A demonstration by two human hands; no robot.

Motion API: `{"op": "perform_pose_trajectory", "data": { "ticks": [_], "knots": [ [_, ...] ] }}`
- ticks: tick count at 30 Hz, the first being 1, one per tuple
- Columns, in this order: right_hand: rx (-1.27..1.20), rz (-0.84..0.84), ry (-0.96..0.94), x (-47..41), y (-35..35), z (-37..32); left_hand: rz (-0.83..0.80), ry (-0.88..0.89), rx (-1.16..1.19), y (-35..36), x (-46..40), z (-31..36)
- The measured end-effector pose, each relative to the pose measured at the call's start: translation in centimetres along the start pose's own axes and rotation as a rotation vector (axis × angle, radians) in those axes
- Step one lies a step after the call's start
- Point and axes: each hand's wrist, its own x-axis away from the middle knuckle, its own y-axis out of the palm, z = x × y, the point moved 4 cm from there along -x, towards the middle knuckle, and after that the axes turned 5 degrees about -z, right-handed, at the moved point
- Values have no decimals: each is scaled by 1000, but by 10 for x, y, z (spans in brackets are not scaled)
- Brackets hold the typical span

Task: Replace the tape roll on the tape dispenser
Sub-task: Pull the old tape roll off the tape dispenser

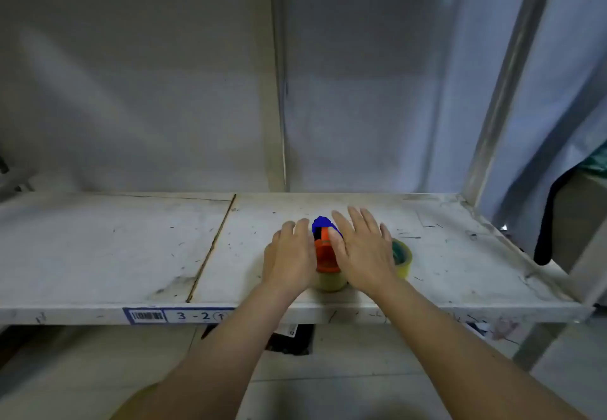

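Note:
An orange tape dispenser (325, 252) with a blue and black end sits on the white shelf (131, 249), with a yellowish clear tape roll (328, 281) around its near part. My left hand (290, 255) lies against its left side and my right hand (361, 249) against its right side, fingers stretched forward. Neither hand's grip is visible; the palms cover the sides. A second clear tape roll (402, 257) with a green core lies just right of my right hand, partly hidden by it.
The shelf's front edge carries a label reading 3-2 (184, 315). A seam (213, 245) runs across the shelf left of my hands. A metal upright (502, 84) stands at the right rear. Grey sheeting hangs behind. A dark object (292, 337) lies on the floor below.

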Motion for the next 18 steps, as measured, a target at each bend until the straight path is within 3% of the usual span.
{"op": "perform_pose_trajectory", "data": {
  "ticks": [6, 12, 18],
  "knots": [
    [36, -135, -51, 8, 11, 3, -169, -12, 62, 22, 10, -13],
    [77, -219, -95, -1, 18, -2, -210, -13, 101, 31, -1, -15],
    [171, -229, -133, -17, 34, -5, -217, -148, 307, 44, -12, -24]
  ]
}}
